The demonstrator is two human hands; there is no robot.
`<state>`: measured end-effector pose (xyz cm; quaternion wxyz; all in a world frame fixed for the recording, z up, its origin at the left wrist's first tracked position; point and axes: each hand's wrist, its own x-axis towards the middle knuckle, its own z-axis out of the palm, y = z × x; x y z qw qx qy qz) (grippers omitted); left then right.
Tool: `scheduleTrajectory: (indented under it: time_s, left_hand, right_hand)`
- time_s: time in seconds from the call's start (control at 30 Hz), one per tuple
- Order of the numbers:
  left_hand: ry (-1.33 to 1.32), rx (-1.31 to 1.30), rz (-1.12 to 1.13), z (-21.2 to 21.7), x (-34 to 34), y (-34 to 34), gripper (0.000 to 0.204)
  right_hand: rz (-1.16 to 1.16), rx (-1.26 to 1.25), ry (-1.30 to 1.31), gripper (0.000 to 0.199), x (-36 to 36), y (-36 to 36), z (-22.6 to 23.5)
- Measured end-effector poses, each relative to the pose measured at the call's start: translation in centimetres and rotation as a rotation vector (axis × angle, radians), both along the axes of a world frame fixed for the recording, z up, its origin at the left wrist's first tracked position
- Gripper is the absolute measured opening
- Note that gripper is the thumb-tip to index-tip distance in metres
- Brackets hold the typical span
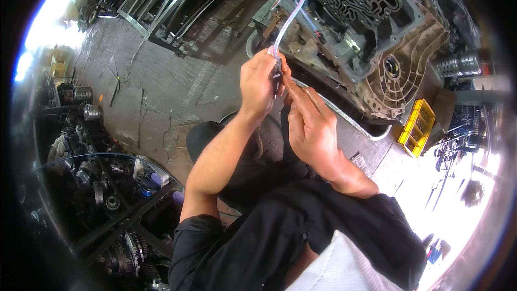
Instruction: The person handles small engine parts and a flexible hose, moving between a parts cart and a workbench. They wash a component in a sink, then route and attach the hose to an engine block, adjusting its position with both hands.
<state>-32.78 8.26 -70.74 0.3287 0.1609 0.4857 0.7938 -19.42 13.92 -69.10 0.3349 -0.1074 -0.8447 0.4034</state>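
In front of my body, both hands are brought together around a small dark part with a clear plastic tube rising from its top. The tube curls over at its far end, in front of the gearbox housing. My left hand is closed around the part from the left, thumb near the tube's base. From the right, my right hand pinches the same part with its fingers pressed together. Fingers cover much of the part, so its exact kind cannot be made out.
A large metal gearbox housing with winding channels lies ahead on the right. Beside it stands a yellow divided tray. Gears and greasy parts fill a dark frame at lower left. Farther off is a metal rack.
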Motion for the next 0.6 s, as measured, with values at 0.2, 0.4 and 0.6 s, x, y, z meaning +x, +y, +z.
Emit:
scheduleTrajectory:
  time_s: [0.2,0.4,0.6]
  left_hand:
    - [0.047,-0.002,0.062,0.5,0.2,0.0,0.038]
    - [0.071,-0.04,0.084,0.3,0.1,0.1,0.043]
    - [0.095,-0.085,0.123,0.1,0.2,0.3,0.042]
  right_hand:
    - [-0.022,-0.028,-0.132,0.045,0.3,-0.5,1.4]
    - [-0.021,-0.042,-0.154,0.045,0.3,-0.7,1.9]
    - [-0.009,0.027,-0.126,0.049,-0.1,-0.6,1.6]
